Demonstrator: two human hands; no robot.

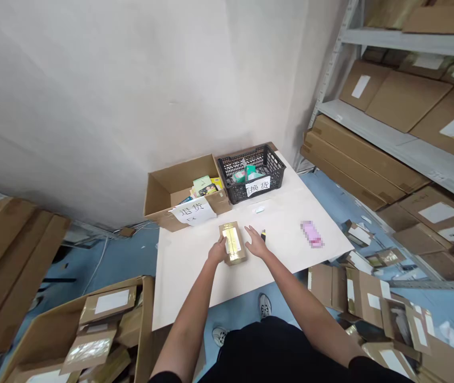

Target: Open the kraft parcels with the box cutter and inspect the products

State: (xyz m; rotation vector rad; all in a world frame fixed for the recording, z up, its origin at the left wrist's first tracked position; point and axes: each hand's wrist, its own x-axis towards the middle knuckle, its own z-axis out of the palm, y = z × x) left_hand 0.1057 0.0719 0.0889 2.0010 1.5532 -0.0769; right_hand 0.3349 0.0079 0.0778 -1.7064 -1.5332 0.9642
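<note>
On the white table lies a small cardboard box (232, 243), closed with shiny tape and bearing a white label on top. My left hand (217, 250) grips its left edge. Just right of the box, my right hand (255, 242) is open with the fingers spread and nothing in it. Beside the right hand's fingers lies a black and yellow utility knife (263, 235), partly hidden by the hand.
Behind stand an open carton (163, 217) of small packs and a black plastic crate (277, 175), both with paper signs. A pink blurred object (312, 234) lies at right. Parcels fill a large carton (147, 319) lower left; shelving (390, 133) stands right.
</note>
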